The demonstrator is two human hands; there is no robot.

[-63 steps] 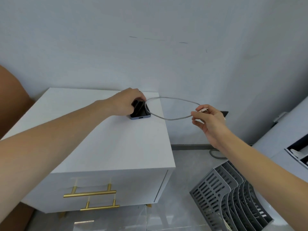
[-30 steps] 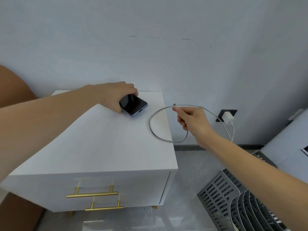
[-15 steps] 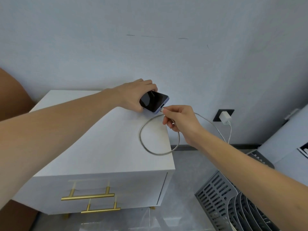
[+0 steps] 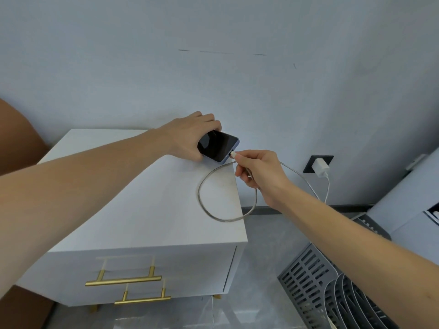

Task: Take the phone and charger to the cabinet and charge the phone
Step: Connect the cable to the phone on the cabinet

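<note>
White laminate tops the nightstand (image 4: 133, 200) against the wall. Its back right corner carries the phone (image 4: 218, 146), screen up, long axis running diagonally, port end aimed right at the wall charger (image 4: 321, 167). The left hand (image 4: 190, 138) clamps the phone's far end. The right hand (image 4: 259, 174) pinches the cable (image 4: 202, 200) plug at the port; the cable loops across the top.

We note a pale blue-grey wall (image 4: 237, 67) bearing faint dark scuffs (image 4: 221, 52), a dark skirting strip (image 4: 344, 208) at its foot, and glossy grey floor tiles (image 4: 259, 269) — evenly lit. A grey slotted rack (image 4: 316, 288) stands lower right.
</note>
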